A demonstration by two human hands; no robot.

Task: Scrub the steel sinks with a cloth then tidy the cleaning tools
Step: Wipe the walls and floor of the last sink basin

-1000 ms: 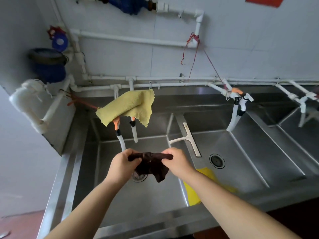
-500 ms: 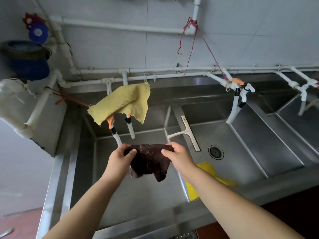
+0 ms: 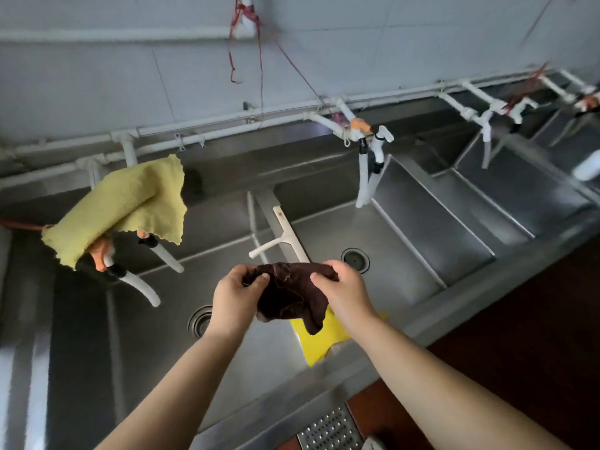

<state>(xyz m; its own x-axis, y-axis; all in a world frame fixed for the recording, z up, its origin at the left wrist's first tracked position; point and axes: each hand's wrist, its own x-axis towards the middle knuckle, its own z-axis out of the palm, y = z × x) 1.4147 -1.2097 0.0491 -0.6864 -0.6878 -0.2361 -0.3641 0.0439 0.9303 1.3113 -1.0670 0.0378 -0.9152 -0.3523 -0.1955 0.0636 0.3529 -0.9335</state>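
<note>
A dark brown cloth [image 3: 292,295] hangs between my hands above the divider of the steel sinks [image 3: 402,254]. My left hand [image 3: 235,297] pinches its left top corner and my right hand [image 3: 345,295] pinches the right top corner. Over the left taps drapes a yellow-green cloth [image 3: 126,206]. A white squeegee [image 3: 281,233] lies along the divider between the left and middle basins. A bright yellow cloth [image 3: 324,339] lies over the front of that divider, partly hidden by the brown cloth.
White pipes [image 3: 227,121] and taps with hoses [image 3: 370,170] run along the back wall. Red string [image 3: 259,60] hangs from a pipe. More basins stretch to the right. A perforated metal grate [image 3: 328,430] sits on the red floor by the sink's front edge.
My view has swung right and down. Both hands moved right with the brown cloth, from over the left basin to over the divider, still holding its top corners.
</note>
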